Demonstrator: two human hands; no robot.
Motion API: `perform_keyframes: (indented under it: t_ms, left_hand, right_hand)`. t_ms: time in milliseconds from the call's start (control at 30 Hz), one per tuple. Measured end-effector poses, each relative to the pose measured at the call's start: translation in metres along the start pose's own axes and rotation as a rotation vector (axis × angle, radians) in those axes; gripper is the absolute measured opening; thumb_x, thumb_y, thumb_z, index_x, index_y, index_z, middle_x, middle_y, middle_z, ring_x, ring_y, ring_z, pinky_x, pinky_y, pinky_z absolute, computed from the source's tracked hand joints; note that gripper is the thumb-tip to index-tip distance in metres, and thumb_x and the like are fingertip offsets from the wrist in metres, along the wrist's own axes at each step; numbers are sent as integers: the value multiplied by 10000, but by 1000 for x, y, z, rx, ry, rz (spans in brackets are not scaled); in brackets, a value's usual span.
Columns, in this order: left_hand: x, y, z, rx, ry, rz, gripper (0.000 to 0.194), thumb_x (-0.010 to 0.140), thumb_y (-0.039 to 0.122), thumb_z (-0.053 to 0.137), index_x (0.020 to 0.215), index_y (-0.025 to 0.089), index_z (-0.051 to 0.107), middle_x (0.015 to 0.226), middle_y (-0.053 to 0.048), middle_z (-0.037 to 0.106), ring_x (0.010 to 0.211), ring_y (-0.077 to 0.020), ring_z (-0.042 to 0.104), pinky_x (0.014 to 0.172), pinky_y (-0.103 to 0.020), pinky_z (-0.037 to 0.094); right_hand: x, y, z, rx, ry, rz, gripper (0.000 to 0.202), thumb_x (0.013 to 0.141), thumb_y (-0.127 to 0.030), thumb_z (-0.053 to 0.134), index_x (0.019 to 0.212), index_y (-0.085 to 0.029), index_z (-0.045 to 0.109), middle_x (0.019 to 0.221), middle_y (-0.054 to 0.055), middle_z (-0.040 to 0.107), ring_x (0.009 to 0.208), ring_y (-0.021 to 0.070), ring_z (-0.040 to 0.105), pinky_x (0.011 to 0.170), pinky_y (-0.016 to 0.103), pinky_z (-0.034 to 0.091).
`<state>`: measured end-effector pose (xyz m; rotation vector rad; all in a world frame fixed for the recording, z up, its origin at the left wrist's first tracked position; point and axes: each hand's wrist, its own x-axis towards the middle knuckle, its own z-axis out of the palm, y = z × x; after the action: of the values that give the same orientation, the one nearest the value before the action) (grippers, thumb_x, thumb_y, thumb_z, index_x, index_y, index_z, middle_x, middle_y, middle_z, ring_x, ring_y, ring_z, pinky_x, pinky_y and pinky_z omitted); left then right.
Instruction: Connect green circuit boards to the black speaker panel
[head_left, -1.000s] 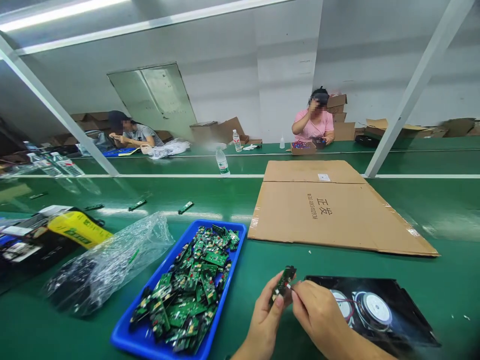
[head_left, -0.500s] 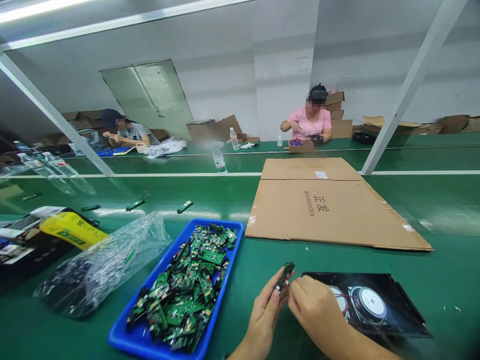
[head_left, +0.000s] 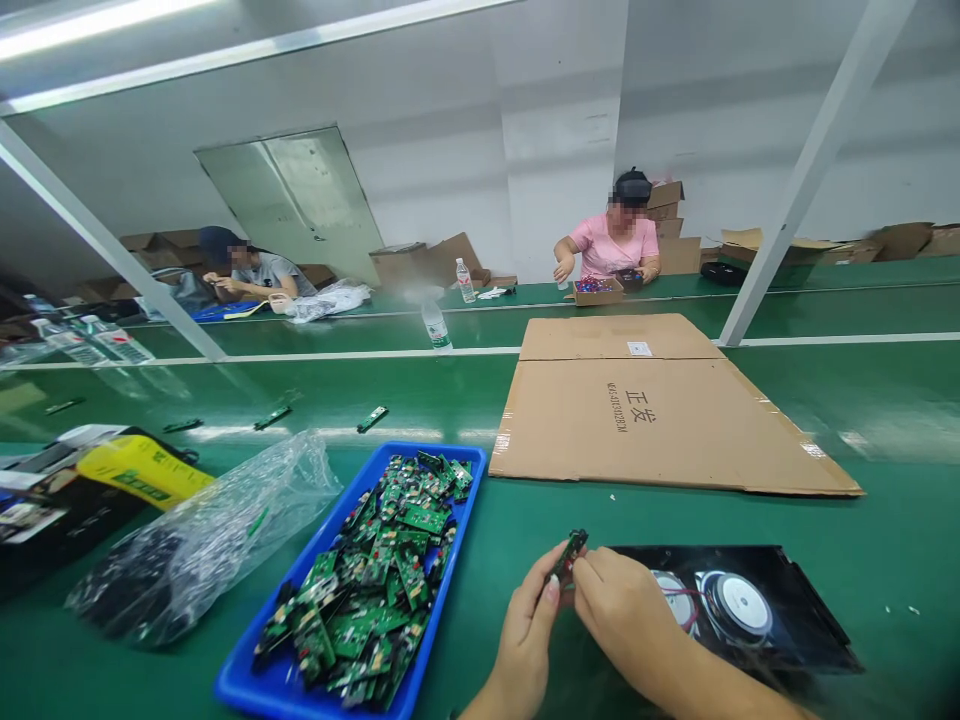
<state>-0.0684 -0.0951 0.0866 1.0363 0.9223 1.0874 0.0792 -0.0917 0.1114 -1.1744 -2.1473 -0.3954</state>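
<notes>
While both hands pinch a circuit board (head_left: 568, 556) (tray's (head_left: 465, 520) edge near).

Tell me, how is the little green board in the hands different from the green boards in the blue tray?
The held circuit board is a single one, pinched upright between the left hand and right hand; the tray boards are many, lying heaped in the blue tray. The held one is up off the green table; the tray boards rest untouched. Both look green with small dark parts.
</notes>
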Motion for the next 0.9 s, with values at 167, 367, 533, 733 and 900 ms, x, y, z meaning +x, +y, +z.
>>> perform_keyframes:
  t_ms: [167, 367, 533, 733, 900]
  left_hand:
    - [13, 15, -6, 255, 2, 16, 465, 818, 604, 690, 1138, 280, 785, 1246, -74, 763, 1244, -332, 625, 1161, -449, 410]
    - [23, 15, -6, 54, -51, -120, 470, 672, 464, 882, 1048, 205, 771, 955, -97, 811, 879, -249, 721, 782, -320, 548]
    - [20, 16, -4, -66, -118, -197, 425, 613, 368, 936, 935, 163, 749, 863, -79, 795, 784, -211, 721, 766, -298, 542]
    - [7, 16, 4, -181, -341, -240, 413, 637, 338, 934, 876, 201, 627, 784, -24, 774, 687, -191, 744, 683, -289, 556]
    - [6, 17, 7, -193, -331, -213, 441, 667, 331, 920, 964, 201, 622, 803, -53, 809, 697, -217, 771, 700, -296, 562]
  right_hand:
    - [-5, 34, -38, 177, -366, 80, 112, 904, -296, 689, 984, -240, 634, 918, 8, 683, 801, 215, 608, 692, 324, 466]
    - [-54, 90, -102, 429, -675, 469, 591, 697, -142, 833, 1223, -337, 647, 1216, 44, 653, 1130, 273, 600, 959, 389, 510]
    - [-97, 89, -99, 304, -613, 465, 677, 584, 90, 749, 1088, -357, 694, 1161, 67, 677, 1095, 288, 622, 915, 405, 539]
    - [-97, 64, -49, 133, -530, 386, 295, 739, 54, 627, 790, -225, 709, 1319, 116, 637, 1093, 301, 656, 916, 459, 551]
    - [-63, 28, 1, 98, -568, 445, 188, 816, -53, 654, 896, -200, 741, 1442, 126, 563, 1161, 337, 623, 901, 474, 550]
